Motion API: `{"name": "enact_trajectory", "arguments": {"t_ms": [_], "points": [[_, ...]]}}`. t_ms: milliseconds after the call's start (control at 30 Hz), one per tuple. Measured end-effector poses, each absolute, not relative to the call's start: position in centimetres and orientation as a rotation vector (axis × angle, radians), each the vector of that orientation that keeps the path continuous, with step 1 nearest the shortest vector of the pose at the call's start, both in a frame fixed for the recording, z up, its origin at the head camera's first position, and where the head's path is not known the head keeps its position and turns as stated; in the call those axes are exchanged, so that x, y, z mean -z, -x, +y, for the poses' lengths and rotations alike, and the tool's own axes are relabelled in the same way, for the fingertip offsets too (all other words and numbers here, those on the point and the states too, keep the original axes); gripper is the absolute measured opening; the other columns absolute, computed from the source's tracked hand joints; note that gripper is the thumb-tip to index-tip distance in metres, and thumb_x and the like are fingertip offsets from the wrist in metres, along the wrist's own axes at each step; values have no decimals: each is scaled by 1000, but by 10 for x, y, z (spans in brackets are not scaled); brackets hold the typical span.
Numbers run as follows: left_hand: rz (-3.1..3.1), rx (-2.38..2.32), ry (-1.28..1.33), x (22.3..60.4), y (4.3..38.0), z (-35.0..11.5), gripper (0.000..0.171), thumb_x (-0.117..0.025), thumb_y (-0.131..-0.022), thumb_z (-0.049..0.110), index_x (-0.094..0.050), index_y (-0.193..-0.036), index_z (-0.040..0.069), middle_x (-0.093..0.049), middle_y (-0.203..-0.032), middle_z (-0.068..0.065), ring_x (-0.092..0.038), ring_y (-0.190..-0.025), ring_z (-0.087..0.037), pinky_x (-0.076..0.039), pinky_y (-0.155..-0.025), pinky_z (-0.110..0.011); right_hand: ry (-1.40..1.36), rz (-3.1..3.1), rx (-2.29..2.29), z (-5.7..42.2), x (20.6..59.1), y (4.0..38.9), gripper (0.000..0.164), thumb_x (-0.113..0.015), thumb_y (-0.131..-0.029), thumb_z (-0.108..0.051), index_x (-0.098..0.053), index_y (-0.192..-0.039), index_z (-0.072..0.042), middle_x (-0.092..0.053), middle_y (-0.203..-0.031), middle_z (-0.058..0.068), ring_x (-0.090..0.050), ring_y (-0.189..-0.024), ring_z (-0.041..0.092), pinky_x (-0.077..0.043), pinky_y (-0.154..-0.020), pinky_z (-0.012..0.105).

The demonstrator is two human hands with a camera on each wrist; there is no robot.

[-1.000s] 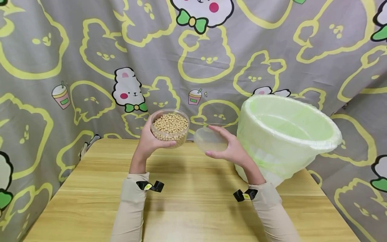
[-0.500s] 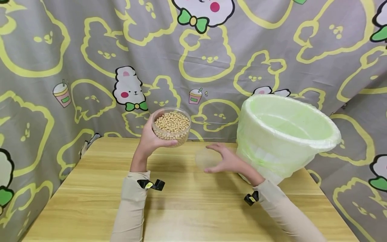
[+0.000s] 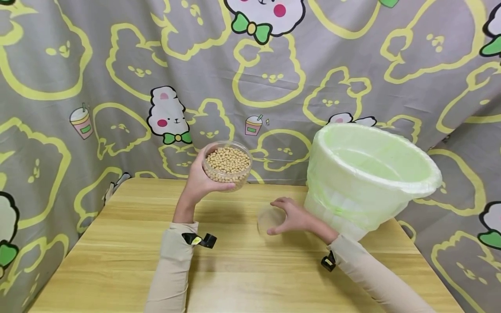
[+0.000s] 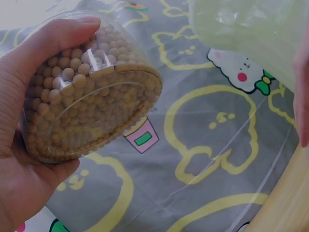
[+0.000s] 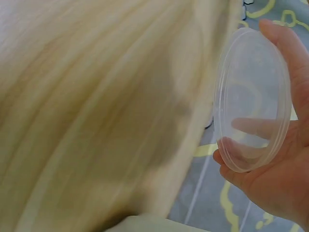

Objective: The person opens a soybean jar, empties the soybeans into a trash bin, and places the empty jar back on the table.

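My left hand [image 3: 198,181] grips a clear round plastic jar [image 3: 239,179] from its left side. Small round tan beans [image 3: 228,161] fill it close to the top, and its mouth has no lid on. In the left wrist view the jar [image 4: 104,104] is seen from below, with thumb and fingers curled round its wall. My right hand [image 3: 293,217] holds a clear round lid [image 3: 268,221] by its edge, low over the table. The right wrist view shows the lid [image 5: 253,96] on edge between thumb and fingers, some fingers visible through it.
A large bucket [image 3: 352,191] lined with a pale green plastic bag stands on the right of the wooden table [image 3: 235,278], just beyond my right hand. A grey patterned curtain [image 3: 211,56] hangs behind the table.
My right hand has lowered with the lid from beside the jar toward the tabletop. My left hand and the jar have shifted slightly right.
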State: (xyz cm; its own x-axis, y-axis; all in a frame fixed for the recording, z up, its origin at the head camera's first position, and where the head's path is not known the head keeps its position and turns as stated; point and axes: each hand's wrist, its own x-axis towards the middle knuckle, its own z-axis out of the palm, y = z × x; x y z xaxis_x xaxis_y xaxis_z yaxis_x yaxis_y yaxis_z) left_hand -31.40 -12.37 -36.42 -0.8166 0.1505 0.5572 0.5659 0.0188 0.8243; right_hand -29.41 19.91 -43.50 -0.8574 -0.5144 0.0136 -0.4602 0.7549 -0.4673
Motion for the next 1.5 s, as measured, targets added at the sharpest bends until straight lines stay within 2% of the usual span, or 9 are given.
{"name": "enact_trajectory", "arguments": {"t_ms": [367,767,1233,1500], "points": [[-1993,1850,748,364,314,-122,115,-96,-55,-5,-39,-153,12,-48,-146,-12,-45,-133,-22,-41,-112,-33,775,2816,660,202,448,299,108,-93,-63,-55,-53,-143,5,-50,-147,27,-47,-136,45,-42,-112,59],[-2021,1849,730,364,314,-123,118,-97,-54,-5,-37,-154,8,-48,-147,-10,-46,-133,-20,-42,-112,-33,815,2713,678,209,454,300,113,-97,-60,-45,-48,-145,10,-46,-150,32,-46,-138,48,-38,-117,58],[-2034,1837,727,364,313,-122,116,-97,-55,-3,-39,-153,17,-46,-148,-11,-46,-133,-23,-40,-115,-44,877,2720,622,206,459,297,119,-99,-59,-42,-42,-148,11,-40,-153,34,-40,-143,49,-36,-118,58],[-2041,1849,714,368,314,-121,116,-97,-56,-4,-38,-154,16,-46,-149,-10,-45,-135,-23,-38,-116,-45,907,2723,613,206,458,294,116,-98,-60,-40,-42,-147,13,-38,-153,37,-40,-142,51,-35,-118,58]]}}
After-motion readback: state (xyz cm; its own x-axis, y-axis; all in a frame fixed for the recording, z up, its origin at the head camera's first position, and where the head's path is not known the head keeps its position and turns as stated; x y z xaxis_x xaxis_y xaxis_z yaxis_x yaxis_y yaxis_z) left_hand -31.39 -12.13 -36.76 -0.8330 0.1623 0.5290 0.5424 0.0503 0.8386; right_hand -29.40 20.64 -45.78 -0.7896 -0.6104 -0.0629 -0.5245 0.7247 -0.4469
